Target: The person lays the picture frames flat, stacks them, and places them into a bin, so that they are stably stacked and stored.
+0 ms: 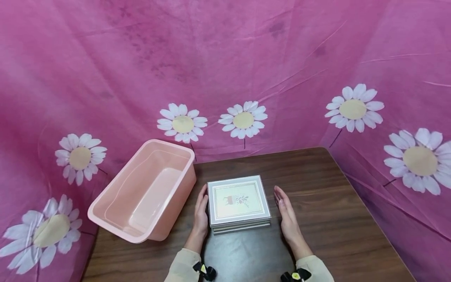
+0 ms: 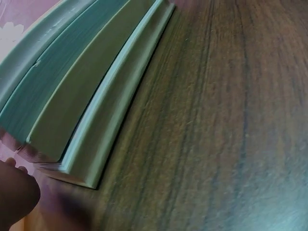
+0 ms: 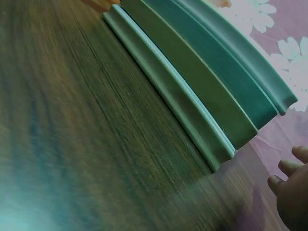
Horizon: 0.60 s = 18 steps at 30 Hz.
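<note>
A stack of picture frames (image 1: 240, 201) lies flat on the wooden table in front of me. The top one has a pale border and a small print with leaves. Along the stack's left side stands my left hand (image 1: 201, 217), its extended fingers right at the edge. My right hand (image 1: 289, 221) is held upright on the other side, fingers extended, with a gap between it and the stack. In the left wrist view, the layered edges of the frames (image 2: 62, 110) rise from the table, and the right wrist view shows the same layers of the stack (image 3: 192, 82).
A pink plastic basin (image 1: 172, 203) with nothing in it stands on the table to the left of the stack. Behind and around the table (image 1: 345, 219) hangs a pink cloth (image 1: 225, 58) with white daisies. The table's right edge slants toward me.
</note>
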Available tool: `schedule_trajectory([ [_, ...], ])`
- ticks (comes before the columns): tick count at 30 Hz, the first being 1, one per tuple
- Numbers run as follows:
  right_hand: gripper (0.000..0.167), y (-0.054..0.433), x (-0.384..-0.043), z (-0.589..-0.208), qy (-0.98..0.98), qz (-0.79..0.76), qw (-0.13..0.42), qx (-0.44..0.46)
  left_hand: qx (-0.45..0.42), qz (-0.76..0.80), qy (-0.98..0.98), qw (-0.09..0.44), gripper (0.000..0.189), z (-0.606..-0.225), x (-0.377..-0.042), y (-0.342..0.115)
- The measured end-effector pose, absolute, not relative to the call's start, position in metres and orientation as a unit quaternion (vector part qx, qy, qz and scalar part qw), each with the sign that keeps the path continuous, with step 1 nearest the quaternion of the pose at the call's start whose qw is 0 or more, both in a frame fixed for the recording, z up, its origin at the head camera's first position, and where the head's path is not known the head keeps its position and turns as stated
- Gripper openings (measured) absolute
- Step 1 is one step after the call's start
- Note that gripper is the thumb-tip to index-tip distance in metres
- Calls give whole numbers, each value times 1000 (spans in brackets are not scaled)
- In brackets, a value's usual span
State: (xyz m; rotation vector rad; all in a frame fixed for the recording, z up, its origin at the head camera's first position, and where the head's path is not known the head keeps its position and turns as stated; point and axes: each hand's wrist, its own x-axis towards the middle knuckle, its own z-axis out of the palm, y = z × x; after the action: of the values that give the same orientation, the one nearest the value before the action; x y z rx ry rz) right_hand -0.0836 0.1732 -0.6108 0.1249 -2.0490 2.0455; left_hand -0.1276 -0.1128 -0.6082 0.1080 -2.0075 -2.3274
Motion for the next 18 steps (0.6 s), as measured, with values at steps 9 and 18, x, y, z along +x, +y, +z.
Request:
schedule_trajectory([
  [9,63,170,-107,-619,-691,719,42,61,24,-772,-636,-6,61,-617,-123,-110],
  [18,65,161,-119,-630,-689,721,18,73,-11,-788,-616,-6,63,-627,-118,-108],
])
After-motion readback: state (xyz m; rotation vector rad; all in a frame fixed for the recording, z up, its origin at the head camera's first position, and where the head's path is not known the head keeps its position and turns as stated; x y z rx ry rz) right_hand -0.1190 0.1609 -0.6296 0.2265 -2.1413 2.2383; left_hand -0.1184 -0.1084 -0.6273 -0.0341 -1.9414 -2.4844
